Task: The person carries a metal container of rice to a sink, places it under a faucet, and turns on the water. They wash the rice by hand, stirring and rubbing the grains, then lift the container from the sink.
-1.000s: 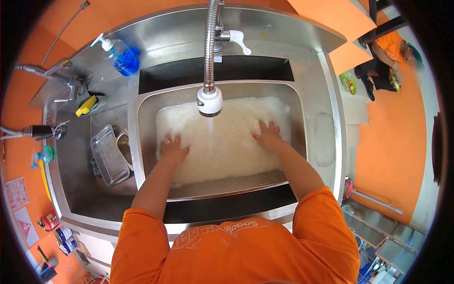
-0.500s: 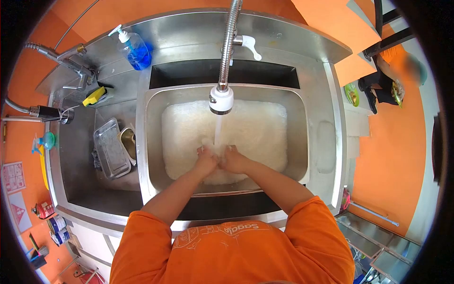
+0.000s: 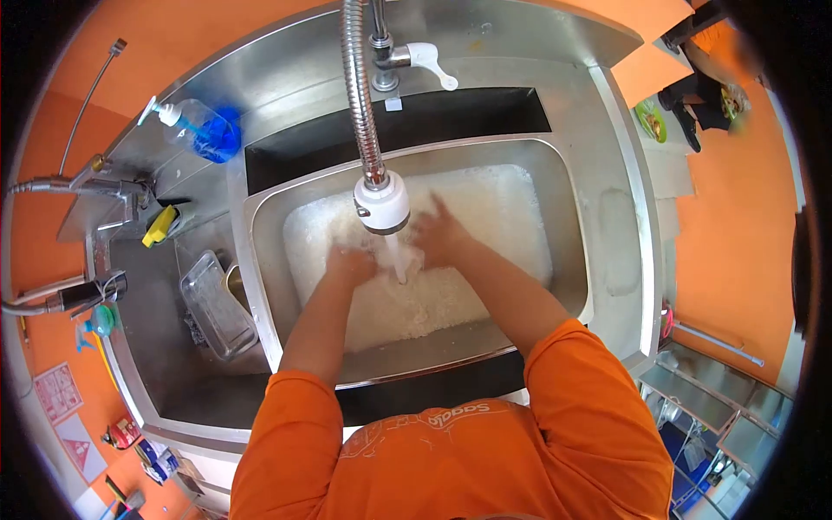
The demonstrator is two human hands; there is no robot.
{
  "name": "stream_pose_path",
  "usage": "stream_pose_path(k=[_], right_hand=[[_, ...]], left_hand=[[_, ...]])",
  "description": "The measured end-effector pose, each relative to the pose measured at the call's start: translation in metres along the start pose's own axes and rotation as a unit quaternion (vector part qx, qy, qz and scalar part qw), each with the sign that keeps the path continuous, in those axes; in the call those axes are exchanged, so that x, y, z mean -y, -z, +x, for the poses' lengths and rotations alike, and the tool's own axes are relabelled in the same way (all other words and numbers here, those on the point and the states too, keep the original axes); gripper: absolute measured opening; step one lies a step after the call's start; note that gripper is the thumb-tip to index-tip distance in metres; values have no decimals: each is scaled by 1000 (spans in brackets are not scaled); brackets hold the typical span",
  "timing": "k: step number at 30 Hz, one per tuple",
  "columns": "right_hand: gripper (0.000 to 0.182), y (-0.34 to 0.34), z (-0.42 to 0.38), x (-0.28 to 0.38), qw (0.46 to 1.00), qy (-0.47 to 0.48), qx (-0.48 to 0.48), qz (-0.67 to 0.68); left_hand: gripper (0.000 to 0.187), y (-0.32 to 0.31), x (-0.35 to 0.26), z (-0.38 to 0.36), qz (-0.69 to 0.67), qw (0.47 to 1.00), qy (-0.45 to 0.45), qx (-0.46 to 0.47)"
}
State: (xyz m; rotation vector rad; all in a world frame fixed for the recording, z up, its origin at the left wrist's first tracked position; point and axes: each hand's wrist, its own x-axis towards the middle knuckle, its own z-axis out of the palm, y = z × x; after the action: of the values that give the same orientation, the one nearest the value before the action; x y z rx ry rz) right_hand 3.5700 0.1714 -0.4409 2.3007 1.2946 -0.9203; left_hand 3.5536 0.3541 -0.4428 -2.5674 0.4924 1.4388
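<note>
A large steel sink basin [image 3: 563,260] holds cloudy water over a pale, grainy layer [image 3: 503,204] that looks like rice. Water runs from the white spray head [image 3: 382,204] of a coiled metal hose and falls between my two hands. My left hand [image 3: 351,263] is just left of the stream, low in the basin, its fingers blurred but seemingly stretched out. On the other side, my right hand [image 3: 440,236] has its fingers spread, at the cloudy water. Splashing hides part of the fingertips, and I see nothing held.
A second sink at left holds a clear tray [image 3: 217,303] and a metal pan [image 3: 234,282]. A yellow sponge [image 3: 160,225] and a blue soap bottle [image 3: 208,134] stand behind. The white tap lever [image 3: 426,65] is at the back. Another person [image 3: 724,65] is at far right.
My hands, close together at the basin's front half, have moved apart and farther back, one on each side of the stream. The view has shifted and tilted.
</note>
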Motion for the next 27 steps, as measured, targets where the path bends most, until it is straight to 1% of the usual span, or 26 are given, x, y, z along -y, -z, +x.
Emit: stream_pose_path(k=[1, 2, 3, 4, 5, 6, 7, 8, 9, 10, 11, 12, 13, 14, 15, 16, 17, 18, 19, 20, 21, 22, 23, 25, 26, 27], right_hand=[[71, -2, -4, -9, 995, -65, -48, 52], [70, -5, -10, -16, 982, -127, -93, 103], [70, -8, -16, -23, 983, -124, -88, 105], [68, -10, -23, -29, 964, -184, -107, 158], [67, -14, -30, -34, 939, -243, -127, 209], [67, -21, -38, -36, 939, -242, -126, 209], [69, -31, -45, -39, 911, -296, -142, 249], [70, -42, -52, -42, 879, -348, -155, 287], [70, -58, -58, -45, 881, -347, -154, 284], [73, -78, -63, -46, 865, -354, -156, 320], [76, -82, -69, -43, 848, -362, -158, 355], [76, -86, -76, -40, 851, -360, -154, 351], [79, -81, -88, -35, 837, -355, -92, 407], [82, -77, -97, -29, 816, -349, -30, 460], [82, -81, -100, -22, 818, -348, -28, 457], [86, -84, -101, -14, 827, -361, 3, 430], [89, -87, -101, -6, 835, -374, 33, 403], [89, -89, -103, 3, 835, -374, 31, 403], [91, -89, -104, 12, 815, -360, 43, 451], [94, -88, -104, 21, 794, -345, 54, 498], [94, -88, -101, 29, 794, -345, 52, 498], [94, -88, -96, 36, 818, -298, 57, 489], [94, -83, -90, 42, 840, -249, 62, 478], [92, -68, -75, 58, 836, -235, 64, 492], [90, -59, -67, 66, 830, -221, 72, 508], [90, -54, -56, 74, 831, -219, 68, 507]], left_hand=[[61, 9, 4, -2, -15, 998, 43, 43], [61, 4, 8, -5, -16, 998, 40, 48], [60, -3, 13, -11, -41, 996, 49, -64], [59, -10, 18, -15, -65, 981, 58, -176], [59, -17, 22, -17, -66, 981, 58, -173], [60, -24, 25, -16, -95, 974, 87, -187], [62, -32, 27, -17, -124, 965, 115, -201], [62, -39, 29, -19, -126, 965, 115, -201], [64, -46, 30, -20, -203, 957, 133, -160], [67, -52, 28, -24, -279, 941, 149, -118], [67, -57, 22, -32, -284, 940, 149, -117], [69, -62, 13, -42, -245, 944, 163, -149], [71, -68, 6, -51, -204, 946, 177, -179], [71, -77, 4, -52, -209, 945, 177, -177], [72, -89, 5, -50, -211, 950, 168, -157], [74, -90, 3, -55, -212, 954, 159, -138], [74, -91, 1, -59, -212, 954, 159, -139], [76, -91, -1, -65, -274, 943, 161, -99], [78, -88, -4, -70, -334, 926, 163, -59], [78, -89, -7, -71, -333, 927, 163, -62], [81, -90, -11, -70, -354, 924, 142, -35], [83, -91, -15, -69, -374, 920, 121, -9], [83, -95, -21, -65, -373, 920, 122, -14], [81, -106, -32, -52, -411, 907, 85, -14], [81, -108, -35, -41, -410, 908, 88, -18], [74, -109, -37, -31, -460, 887, 19, 38]])
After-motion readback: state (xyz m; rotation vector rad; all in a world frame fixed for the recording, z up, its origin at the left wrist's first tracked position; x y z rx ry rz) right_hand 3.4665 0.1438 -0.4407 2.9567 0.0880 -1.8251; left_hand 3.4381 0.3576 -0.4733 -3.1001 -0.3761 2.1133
